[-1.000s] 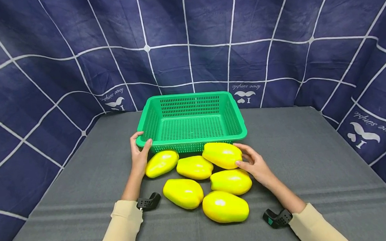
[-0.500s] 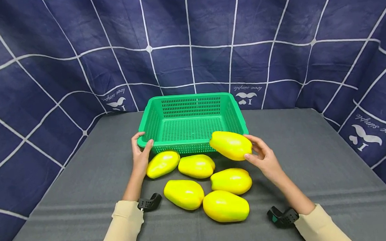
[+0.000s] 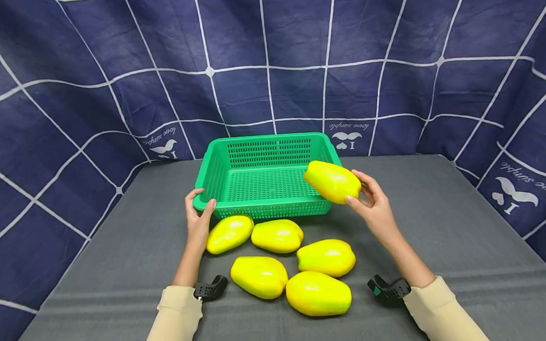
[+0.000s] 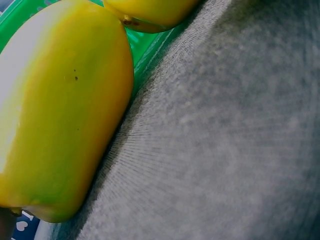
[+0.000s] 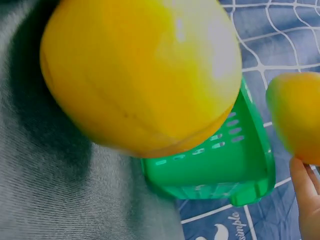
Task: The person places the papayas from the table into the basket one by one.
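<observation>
My right hand (image 3: 376, 208) grips a yellow papaya (image 3: 332, 181) by its right end, raised over the front right corner of a green plastic basket (image 3: 266, 209). In the right wrist view the held papaya (image 5: 298, 116) shows at the right edge, with fingers (image 5: 304, 185) under it. With thumb and fingers, my left hand (image 3: 198, 220) holds the basket's front left corner at the rim. Several more papayas lie in front of the basket, the nearest to my left hand being a slim papaya (image 3: 230, 233). No fruit shows inside the basket.
Two papayas sit in the middle, one papaya (image 3: 277, 236) close to the basket and another papaya (image 3: 326, 258) to its right. Nearer me lie a papaya (image 3: 259, 277) and a papaya (image 3: 318, 293). A grey cloth (image 3: 448, 221) covers the table; a blue checked curtain (image 3: 292, 37) hangs behind.
My right hand has lifted the papaya from among the others and carried it up and right to the basket's front right corner. My left hand stays on the rim.
</observation>
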{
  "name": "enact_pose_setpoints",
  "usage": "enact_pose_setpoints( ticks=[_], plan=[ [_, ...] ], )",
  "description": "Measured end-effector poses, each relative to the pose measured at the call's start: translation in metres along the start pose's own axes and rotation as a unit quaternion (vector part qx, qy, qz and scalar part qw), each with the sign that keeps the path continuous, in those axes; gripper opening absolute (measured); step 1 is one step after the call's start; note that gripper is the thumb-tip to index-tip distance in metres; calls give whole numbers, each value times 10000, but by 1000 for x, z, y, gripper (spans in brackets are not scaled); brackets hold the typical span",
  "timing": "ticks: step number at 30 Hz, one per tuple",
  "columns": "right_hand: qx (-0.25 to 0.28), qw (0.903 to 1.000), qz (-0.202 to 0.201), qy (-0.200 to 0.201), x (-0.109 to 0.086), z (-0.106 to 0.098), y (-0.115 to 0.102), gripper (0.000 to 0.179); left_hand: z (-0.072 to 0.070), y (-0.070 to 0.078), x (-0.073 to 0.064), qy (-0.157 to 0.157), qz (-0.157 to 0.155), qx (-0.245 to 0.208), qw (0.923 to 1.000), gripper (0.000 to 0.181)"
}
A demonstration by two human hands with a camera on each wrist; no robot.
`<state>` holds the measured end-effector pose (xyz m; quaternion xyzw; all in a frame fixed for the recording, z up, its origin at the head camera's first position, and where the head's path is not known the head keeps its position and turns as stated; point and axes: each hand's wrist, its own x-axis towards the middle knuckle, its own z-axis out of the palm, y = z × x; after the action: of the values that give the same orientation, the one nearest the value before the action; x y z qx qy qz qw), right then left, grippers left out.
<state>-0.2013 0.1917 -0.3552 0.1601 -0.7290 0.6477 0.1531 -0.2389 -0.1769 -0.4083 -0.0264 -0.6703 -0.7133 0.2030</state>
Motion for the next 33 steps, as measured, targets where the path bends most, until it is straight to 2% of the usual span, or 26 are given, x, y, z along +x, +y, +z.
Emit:
enact_pose_setpoints(
  ticks=[8,13,17,28,33],
  plan=[
    [-412,9987,125,275,8,2,5,56,0,3,1,-8,-99,-91,9999,45],
    [-696,9961,-41,537,12,6,8,57,-1,1,1,26,-66,-74,9999,44],
    [-1127,9910,-256,675,16,10,12,57,0,-1,0,16,-52,-33,10000,42],
    [-2230,9736,-423,237,29,20,14,55,-1,-1,0,-3,-38,46,10000,41],
    [-2795,9589,-497,12,34,21,16,53,-1,-1,0,-5,-41,-33,10000,42]
  ],
)
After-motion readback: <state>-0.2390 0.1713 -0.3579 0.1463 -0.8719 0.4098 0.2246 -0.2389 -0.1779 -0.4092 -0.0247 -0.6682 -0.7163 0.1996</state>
